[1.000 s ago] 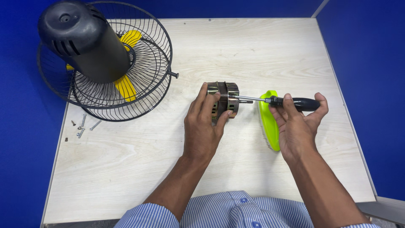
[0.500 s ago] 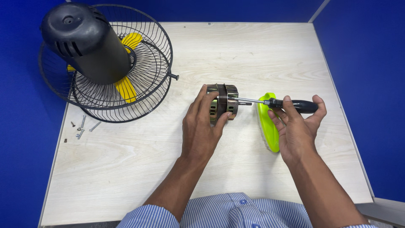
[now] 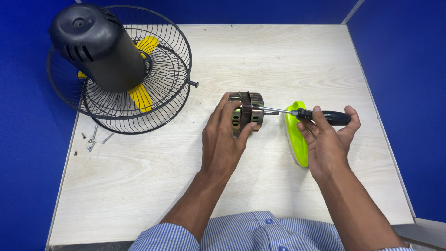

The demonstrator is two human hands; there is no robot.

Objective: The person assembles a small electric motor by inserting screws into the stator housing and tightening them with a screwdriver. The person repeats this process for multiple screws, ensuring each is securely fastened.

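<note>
Nearest the camera, on the pale wooden table point(image 3: 139, 186), the left hand point(image 3: 225, 139) closes around the fan motor core point(image 3: 246, 111) near the table's middle, while the right hand point(image 3: 327, 139) grips the black-handled screwdriver point(image 3: 320, 115), its tip set against the core's side above a lime-green brush point(image 3: 295, 135). Farther left, loose screws point(image 3: 93, 142) lie beside the fan cage point(image 3: 153, 93), which carries the black motor housing point(image 3: 95, 46) and yellow blades point(image 3: 139, 95); judged from this, the core is already out of the fan and work on the core itself remains unfinished.
</note>
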